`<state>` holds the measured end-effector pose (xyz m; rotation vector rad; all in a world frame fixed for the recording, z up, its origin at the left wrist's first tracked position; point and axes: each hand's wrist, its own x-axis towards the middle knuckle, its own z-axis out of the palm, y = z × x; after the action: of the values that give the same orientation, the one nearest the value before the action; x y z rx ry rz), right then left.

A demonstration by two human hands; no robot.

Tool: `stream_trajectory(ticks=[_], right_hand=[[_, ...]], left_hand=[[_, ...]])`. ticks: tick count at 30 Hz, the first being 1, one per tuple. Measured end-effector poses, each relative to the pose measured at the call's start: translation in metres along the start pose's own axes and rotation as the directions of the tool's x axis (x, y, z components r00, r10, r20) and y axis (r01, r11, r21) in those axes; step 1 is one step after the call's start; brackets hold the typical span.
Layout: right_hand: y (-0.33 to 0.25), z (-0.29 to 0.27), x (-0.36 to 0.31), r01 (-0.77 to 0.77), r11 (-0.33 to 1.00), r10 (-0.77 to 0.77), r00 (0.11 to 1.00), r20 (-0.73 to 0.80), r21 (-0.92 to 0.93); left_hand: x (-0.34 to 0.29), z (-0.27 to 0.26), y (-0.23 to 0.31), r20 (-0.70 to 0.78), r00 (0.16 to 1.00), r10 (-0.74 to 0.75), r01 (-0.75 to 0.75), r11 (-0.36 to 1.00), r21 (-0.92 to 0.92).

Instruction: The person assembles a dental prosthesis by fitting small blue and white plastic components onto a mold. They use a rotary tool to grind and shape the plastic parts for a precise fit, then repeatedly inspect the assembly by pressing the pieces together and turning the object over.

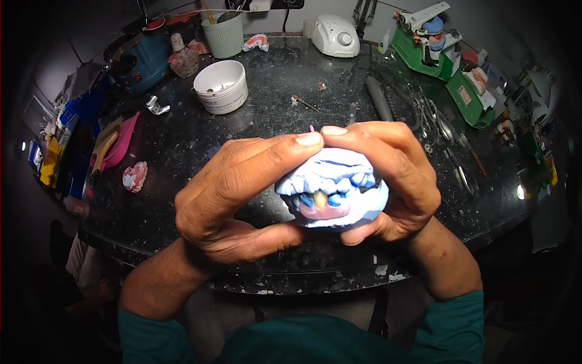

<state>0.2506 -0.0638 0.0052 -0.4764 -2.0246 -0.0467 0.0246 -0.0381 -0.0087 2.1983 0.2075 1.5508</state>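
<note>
Teeth model [367, 209] is held up in both hands over the near part of the dark bench [279, 73], roughly mid-view. It is grasped from the left by the left hand [233, 188] and from the right by the right hand [403, 173]; fingers are laid over the top, thumbs are set low at the base. The two index fingertips are brought close together above the upper half. Upper half is seated on the lower; a dark gap is seen between them at the right. On the lower front, a pink patch [327, 212], a yellowish tooth [320, 199] and small blue bits [334, 199] are exposed. Behind the hands, a white tub [225, 100] is placed left of centre, with a woven bin [223, 37] farther back. A white box with a knob [335, 36] is parked at the rear. At right, a grey-handled tool [379, 100] and loose metal tools [433, 118] are laid out, green trays [467, 100] beyond. At left, a pink dustpan [122, 142] is seen, with a pink-and-white piece [134, 177] nearby.
</note>
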Motion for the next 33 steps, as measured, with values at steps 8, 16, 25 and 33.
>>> stream_trajectory(ticks=[8, 16, 25, 33], right_hand=[[-0.002, -0.002, 0.000, 0.015, 0.998, -0.016, 1.000, -0.011, -0.068], [-0.008, -0.001, 0.002, 0.015, 0.993, -0.018, 0.999, -0.029, -0.120], [-0.009, 0.000, 0.002, 0.002, 0.991, -0.009, 0.999, -0.046, -0.133], [-0.010, -0.002, 0.003, -0.031, 0.990, 0.026, 0.999, -0.036, -0.136]], left_hand=[[-0.005, 0.002, -0.002, -0.007, 0.999, -0.052, 0.052, 0.997, -0.051], [-0.010, 0.004, -0.005, 0.017, 0.997, -0.069, 0.070, 0.993, -0.092], [-0.011, 0.008, -0.007, -0.024, 0.999, -0.033, 0.031, 0.996, -0.082], [-0.006, 0.007, -0.001, -0.004, 0.993, -0.116, 0.115, 0.991, -0.063]])
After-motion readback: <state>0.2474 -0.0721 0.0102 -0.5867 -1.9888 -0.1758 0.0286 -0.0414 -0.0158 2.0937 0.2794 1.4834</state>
